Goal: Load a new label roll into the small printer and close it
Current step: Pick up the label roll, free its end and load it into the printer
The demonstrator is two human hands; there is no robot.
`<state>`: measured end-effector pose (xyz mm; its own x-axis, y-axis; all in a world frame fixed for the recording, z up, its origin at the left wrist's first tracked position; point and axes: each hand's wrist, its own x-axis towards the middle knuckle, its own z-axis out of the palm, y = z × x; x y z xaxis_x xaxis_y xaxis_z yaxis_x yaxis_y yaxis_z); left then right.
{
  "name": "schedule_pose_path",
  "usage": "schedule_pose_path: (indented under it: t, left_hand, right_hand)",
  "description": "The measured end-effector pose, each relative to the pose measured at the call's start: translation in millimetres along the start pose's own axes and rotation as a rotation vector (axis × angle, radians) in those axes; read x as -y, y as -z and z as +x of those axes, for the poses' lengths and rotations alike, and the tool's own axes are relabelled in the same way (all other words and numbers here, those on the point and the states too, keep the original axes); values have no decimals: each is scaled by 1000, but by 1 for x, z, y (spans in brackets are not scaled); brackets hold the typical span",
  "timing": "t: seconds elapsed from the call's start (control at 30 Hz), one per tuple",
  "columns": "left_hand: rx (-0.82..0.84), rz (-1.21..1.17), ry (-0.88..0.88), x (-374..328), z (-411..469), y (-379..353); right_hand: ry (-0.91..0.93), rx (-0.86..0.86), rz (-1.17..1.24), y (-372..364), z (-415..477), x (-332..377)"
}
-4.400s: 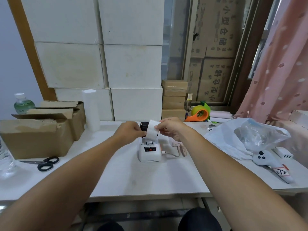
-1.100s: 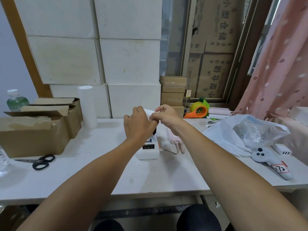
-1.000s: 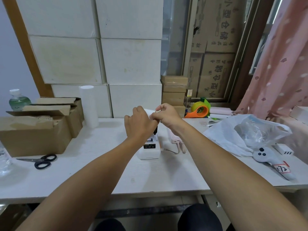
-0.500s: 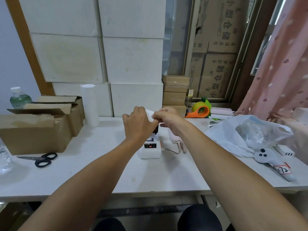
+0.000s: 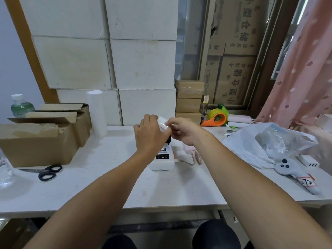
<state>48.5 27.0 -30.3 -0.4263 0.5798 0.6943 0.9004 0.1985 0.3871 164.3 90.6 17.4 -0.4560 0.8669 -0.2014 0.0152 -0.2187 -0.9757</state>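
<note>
On the tabletop [image 5: 89, 186]: one printer [image 5: 162, 161], one label roll [image 5: 162, 122], one pair of scissors [image 5: 47, 172], two open cardboard boxes [image 5: 36, 144], one tape dispenser [image 5: 216, 117], one plastic bag [image 5: 260, 142], two hands [image 5: 150, 134].

The roll [image 5: 162, 122] is white, and so is the printer [image 5: 163, 163], which has a black panel and an orange side. The table [image 5: 111, 184] is white with a faint grain. The scissors [image 5: 47, 172] have black handles. The boxes [image 5: 36, 141] on the left are brown; the stacked boxes [image 5: 142, 63] behind are white. The tape dispenser [image 5: 216, 118] is orange and green with a yellow roll. The curtain [image 5: 303, 72] is pink with white and dark red spots. The bottle [image 5: 21, 106] is green with a white cap.
</note>
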Motion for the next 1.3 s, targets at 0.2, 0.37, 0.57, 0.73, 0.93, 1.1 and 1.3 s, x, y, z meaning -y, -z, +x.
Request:
schedule_pose_path:
  t: [0.2,0.37,0.57,0.73,0.93,1.1,1.3]
  left_hand:
    - [172,37,95,-7,5,9]
    - [237,14,114,-10,2,13]
    - [264,7,-49,10,2,17]
    - [474,-302,222,44,4,16]
    - [544,-444,343,54,0,4]
    - [601,-189,438,53,1,-1]
    - [670,-237,499,52,-3,-13]
  right_hand:
    - [190,-45,-352,-1,-1,-3]
    - [206,-46,-427,-3,1,-4]
    - [118,-1,-266,12,10,-13]
    - [90,11,-265,18,11,-21]
    - [56,10,-262,23,19,-23]
    - [6,77,-239,26,19,-25]
    - [-16,63,-238,28,23,-38]
